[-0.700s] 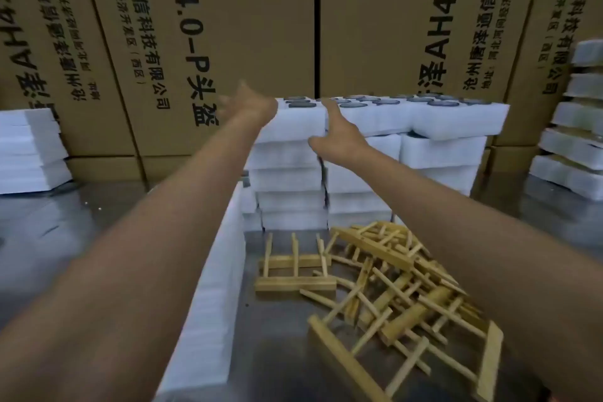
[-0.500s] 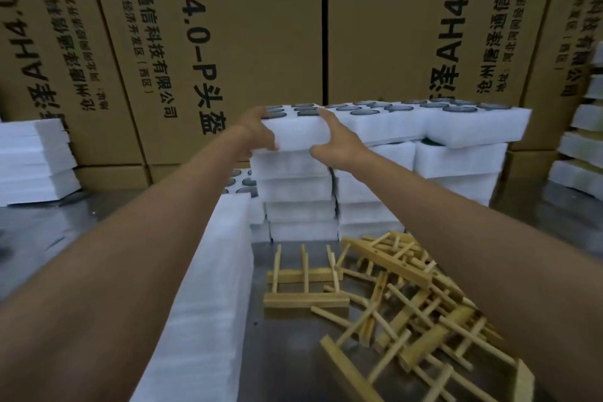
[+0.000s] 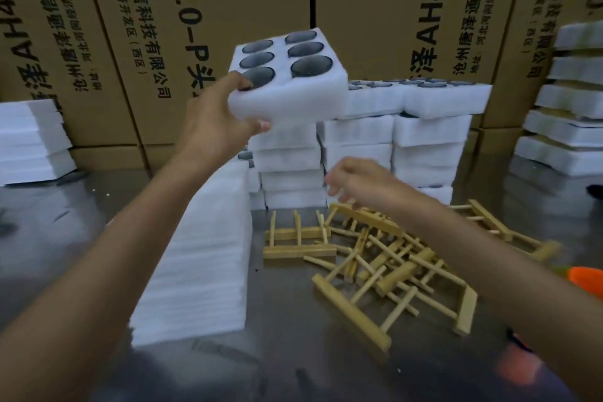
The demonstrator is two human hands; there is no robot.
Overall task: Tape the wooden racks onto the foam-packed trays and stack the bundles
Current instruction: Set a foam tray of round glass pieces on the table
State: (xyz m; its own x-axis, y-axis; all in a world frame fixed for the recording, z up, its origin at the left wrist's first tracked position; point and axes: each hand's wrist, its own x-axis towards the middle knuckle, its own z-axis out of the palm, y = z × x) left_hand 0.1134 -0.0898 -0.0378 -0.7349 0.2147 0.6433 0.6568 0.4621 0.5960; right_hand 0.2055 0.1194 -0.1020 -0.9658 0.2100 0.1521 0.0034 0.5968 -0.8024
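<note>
Below the tray [image 3: 287, 85] held aloft in the left hand's [image 3: 215, 121] grip, the loosely curled, empty right hand [image 3: 355, 183] hovers nearest the wooden racks [image 3: 375, 258].

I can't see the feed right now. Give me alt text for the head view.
The left hand grips a white foam tray holding six dark round items, lifted off the foam tray stacks. The right hand hangs loosely curled above a heap of wooden racks on the metal table.

Probably a packing warehouse: stacked cartons [image 3: 228, 26], foam trays [image 3: 430, 130].
</note>
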